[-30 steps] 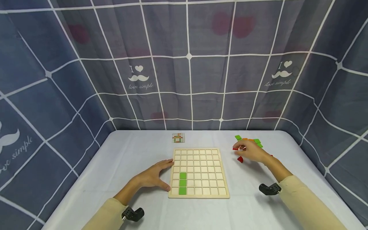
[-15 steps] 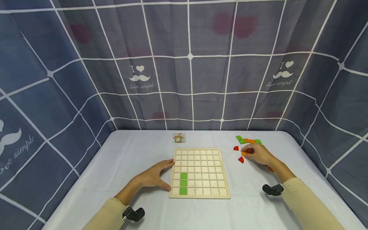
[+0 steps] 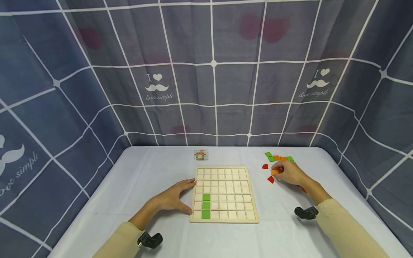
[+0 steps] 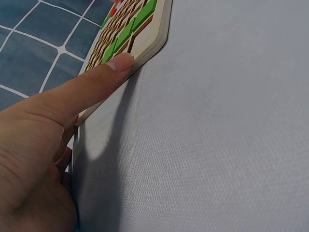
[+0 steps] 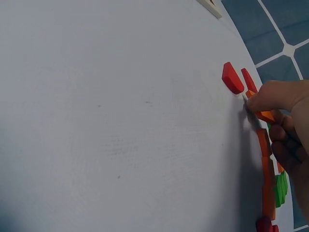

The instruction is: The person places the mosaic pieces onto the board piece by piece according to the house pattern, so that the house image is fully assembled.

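Orange tile [image 3: 275,172], right of frame, pinched between thumb and fingers of the right grip [image 3: 291,173]. Probably light, stiff, a bit slick, hardly fragile; best held by opposite edges. Red quarter-round pieces [image 3: 270,180] just left crowd the pinch; green tiles [image 3: 269,156] sit higher up. Gridded wooden board [image 3: 228,189] lower centre; left grip [image 3: 170,198] spread wide, thumb touching its left edge.

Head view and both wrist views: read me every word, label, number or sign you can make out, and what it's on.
"I" plus heart sign, "love simple": back curtain, left print.
"I" plus heart sign, "love simple": back curtain, right print.
"ove simple", cut by the frame edge: left curtain.
Patterned card: too small to tell any writing.
Wrist views: none.
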{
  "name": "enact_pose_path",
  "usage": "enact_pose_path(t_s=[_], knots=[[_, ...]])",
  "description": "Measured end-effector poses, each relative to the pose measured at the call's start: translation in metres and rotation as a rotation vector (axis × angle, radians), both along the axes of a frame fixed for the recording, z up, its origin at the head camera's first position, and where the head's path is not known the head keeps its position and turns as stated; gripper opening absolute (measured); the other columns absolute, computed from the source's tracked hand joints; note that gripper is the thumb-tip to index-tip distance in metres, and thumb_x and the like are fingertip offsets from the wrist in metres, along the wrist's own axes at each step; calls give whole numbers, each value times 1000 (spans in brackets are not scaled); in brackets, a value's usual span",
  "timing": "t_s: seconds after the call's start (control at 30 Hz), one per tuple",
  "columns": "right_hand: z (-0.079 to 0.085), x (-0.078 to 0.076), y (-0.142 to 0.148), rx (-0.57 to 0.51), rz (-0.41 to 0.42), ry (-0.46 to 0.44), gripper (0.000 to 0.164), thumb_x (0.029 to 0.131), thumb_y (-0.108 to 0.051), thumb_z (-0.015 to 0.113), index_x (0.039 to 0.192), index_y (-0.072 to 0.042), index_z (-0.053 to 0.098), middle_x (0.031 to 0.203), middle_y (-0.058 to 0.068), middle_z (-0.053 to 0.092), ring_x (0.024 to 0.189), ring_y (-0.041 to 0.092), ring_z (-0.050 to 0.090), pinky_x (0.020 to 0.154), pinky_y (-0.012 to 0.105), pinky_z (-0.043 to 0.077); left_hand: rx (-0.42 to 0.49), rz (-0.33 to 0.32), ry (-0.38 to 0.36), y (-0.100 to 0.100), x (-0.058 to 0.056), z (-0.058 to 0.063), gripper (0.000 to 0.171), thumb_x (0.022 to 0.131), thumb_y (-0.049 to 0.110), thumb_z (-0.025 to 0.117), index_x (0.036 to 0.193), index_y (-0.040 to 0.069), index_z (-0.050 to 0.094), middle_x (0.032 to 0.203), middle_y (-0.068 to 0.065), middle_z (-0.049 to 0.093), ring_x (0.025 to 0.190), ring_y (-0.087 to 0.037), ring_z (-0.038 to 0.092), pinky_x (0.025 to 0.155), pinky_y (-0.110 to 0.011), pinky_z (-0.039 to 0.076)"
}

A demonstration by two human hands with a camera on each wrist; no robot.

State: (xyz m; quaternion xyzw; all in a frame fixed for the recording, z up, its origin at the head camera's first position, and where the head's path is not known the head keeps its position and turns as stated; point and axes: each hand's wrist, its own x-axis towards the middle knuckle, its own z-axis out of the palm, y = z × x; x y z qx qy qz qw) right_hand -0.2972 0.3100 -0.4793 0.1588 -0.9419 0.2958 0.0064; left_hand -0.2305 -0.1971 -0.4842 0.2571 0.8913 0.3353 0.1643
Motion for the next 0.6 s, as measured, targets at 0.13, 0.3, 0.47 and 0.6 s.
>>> enact_pose_path(t_s=[0.13,0.3,0.47,0.6], knots=[[3,3,-6,8,13,34,20,86,-7,80,105,-4,75,80,-2,58,78,19,52,66,28,46,0,1,-1,-1,0,0,112,68,43,97,160,12,40,168,-2,27,155,-36,17,121,-61,18],[5,8,-21,-19,95,91,18,83,-8,83,100,-5,76,82,-4,62,76,18,53,65,28,46,7,-1,-2,0,0,0,112,68,42,97,160,11,40,168,-4,27,154,-37,18,120,-62,18],[6,15,-39,-39,129,95,22,82,-8,82,103,-7,76,93,-5,67,81,16,54,71,31,48,18,-3,-7,1,1,2,111,69,39,97,160,10,39,168,-6,27,154,-39,18,120,-63,18],[8,22,-57,-45,163,90,23,82,-10,82,103,-10,76,97,-6,69,85,16,56,78,35,50,5,1,-7,1,1,3,111,70,40,96,160,11,39,168,-6,27,154,-38,18,120,-63,18]])
